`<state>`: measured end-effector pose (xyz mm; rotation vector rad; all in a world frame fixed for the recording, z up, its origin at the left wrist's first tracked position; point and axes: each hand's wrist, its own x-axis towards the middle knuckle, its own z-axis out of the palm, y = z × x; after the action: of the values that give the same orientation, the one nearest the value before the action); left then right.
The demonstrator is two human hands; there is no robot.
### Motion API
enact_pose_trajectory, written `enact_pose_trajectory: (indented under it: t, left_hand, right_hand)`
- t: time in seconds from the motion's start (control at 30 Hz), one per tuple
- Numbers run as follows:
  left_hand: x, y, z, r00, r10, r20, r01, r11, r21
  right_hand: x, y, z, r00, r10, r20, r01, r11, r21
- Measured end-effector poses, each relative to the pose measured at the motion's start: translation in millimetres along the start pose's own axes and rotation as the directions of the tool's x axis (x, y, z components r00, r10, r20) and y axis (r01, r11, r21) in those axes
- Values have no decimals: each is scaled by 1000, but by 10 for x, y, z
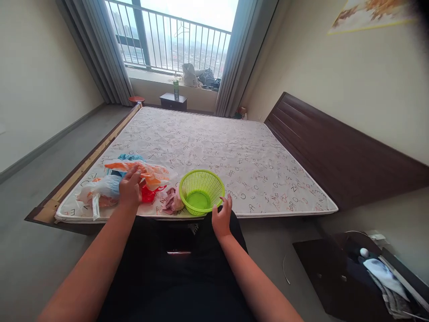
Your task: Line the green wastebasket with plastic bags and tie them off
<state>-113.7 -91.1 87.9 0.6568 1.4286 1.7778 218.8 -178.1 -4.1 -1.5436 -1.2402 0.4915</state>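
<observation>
- Left hand [130, 187] bends its fingers over the orange-and-white bag [154, 173]; its back hides the fingertips, so I cannot tell whether they are closed on the plastic.
- Right hand [221, 220] is open, thumb and fingers apart, with nothing in its grasp; it is right by the near right rim of the green basket [204, 180], though whether it touches is unclear.
- The basket stands upright at the near edge of the mattress [214, 138], its slatted wall and solid floor visible.
- Left of it, just beside, lies a crumpled pink cloth [172, 201].
- Around the left hand are a red bag [149, 195], a white bag [109, 185] with orange print, and a blue bag [131, 157] partly covered by the orange-and-white one.
- Judging by the layout, little looks finished: the bags lie loose and unfolded, and both they and the cloth are outside the basket.
</observation>
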Motion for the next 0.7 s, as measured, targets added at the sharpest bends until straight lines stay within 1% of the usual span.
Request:
enact_pose_trajectory:
  t: [0.03,0.07,0.1,0.13,0.17,0.2,0.23,0.27,0.3,0.33,0.37,0.4,0.43,0.47,0.5,0.53,0.6,0.67,0.7]
  left_hand:
    - [-188,183,101,999,3,37,1,996,-93]
    - [-397,347,192,996,35,78,-22,987,-158]
    - [-620,483,267,987,78,137,-51,981,-190]
    - [-852,588,323,976,110,190,-71,977,-202]
    - [-1086,657,357,963,126,239,-76,975,-208]
    - [-1311,692,366,946,133,297,-75,977,-199]
    - [-1518,696,350,923,126,363,-72,985,-160]
    - [-1695,674,313,888,96,451,-61,994,-92]
    - [-1834,636,257,826,48,562,-52,999,-9]
    - [-1928,590,190,705,-37,709,-43,995,95]
    - [-1974,543,119,567,-127,814,-54,980,191]
    - [-1973,500,48,431,-212,877,-76,960,270]
    - [-1931,464,-17,325,-282,902,-101,939,330]
    - [-1857,433,-71,274,-324,906,-123,922,367]
    - [-1762,405,-113,265,-338,903,-133,915,382]
    - [-1659,377,-139,283,-327,901,-129,918,374]
    - [-1466,312,-130,323,-262,909,-73,951,300]
    - [-1323,234,-24,337,-207,918,37,978,207]
    - [-1270,197,67,356,-208,911,100,978,184]
  right_hand:
    - [-7,-138,19,999,3,40,-5,998,68]
    - [-9,-283,48,992,38,124,-58,985,163]
    - [-5,-429,80,967,97,237,-161,950,269]
    - [8,-572,111,913,145,382,-291,887,359]
    - [30,-705,133,840,159,519,-415,804,425]
    - [64,-825,139,766,130,630,-510,718,473]
    - [110,-926,123,709,75,701,-571,645,508]
    - [168,-1005,83,677,19,736,-602,590,538]
    - [237,-1059,19,665,-22,747,-611,559,561]
    - [315,-1087,-66,675,-35,737,-603,549,578]
    - [396,-1091,-167,696,-22,717,-587,558,587]
    - [475,-1074,-278,728,8,685,-563,577,592]
    - [549,-1039,-391,767,46,640,-534,597,598]
    - [614,-993,-500,802,77,593,-508,611,607]
    - [667,-942,-598,831,104,547,-485,618,619]
    - [712,-891,-683,854,123,506,-463,624,629]
    - [785,-805,-803,880,136,455,-427,646,633]
    - [863,-754,-867,898,132,419,-384,699,604]
    - [906,-744,-883,907,135,398,-359,741,567]
